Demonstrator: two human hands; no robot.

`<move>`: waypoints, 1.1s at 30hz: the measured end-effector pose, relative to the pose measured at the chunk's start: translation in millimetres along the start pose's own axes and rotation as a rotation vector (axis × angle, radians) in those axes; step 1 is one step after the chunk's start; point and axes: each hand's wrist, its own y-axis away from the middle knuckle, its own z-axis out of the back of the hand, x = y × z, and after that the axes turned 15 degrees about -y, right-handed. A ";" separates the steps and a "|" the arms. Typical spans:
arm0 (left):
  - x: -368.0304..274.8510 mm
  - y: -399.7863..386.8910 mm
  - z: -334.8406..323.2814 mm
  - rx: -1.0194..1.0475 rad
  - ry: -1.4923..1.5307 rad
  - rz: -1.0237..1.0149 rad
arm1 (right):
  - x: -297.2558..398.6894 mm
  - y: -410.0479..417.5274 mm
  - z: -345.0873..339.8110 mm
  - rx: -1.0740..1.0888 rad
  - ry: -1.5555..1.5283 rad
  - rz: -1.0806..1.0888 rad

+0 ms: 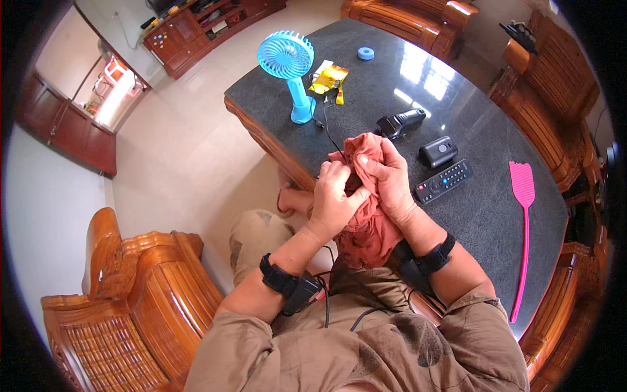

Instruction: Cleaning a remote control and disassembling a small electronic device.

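A bunched reddish-pink cloth is gathered between my hands above my lap, at the near edge of the dark stone-topped table. My left hand grips its left side, thumb pressed toward the middle. On the right, my right hand pinches the upper folds between thumb and fingers. Whether anything is wrapped inside the cloth cannot be seen. Just beyond it lies a black electric shaver. A thin black cable runs from the table toward the cloth.
On the table are a blue handheld fan upright on its base, a yellow packet, a blue tape roll, a black case, a remote control and a pink fly swatter. Carved wooden seats surround it.
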 end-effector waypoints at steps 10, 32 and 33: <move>-20.5 -1.0 15.8 -0.484 -0.305 -0.181 | -0.8 -11.4 16.8 -0.218 -0.371 0.059; 4.9 1.0 10.2 0.027 0.868 0.816 | 15.0 -3.4 1.2 -0.017 -0.201 -0.103; 5.0 0.8 10.9 0.028 0.893 0.833 | 15.6 -4.3 2.4 -0.018 -0.201 -0.106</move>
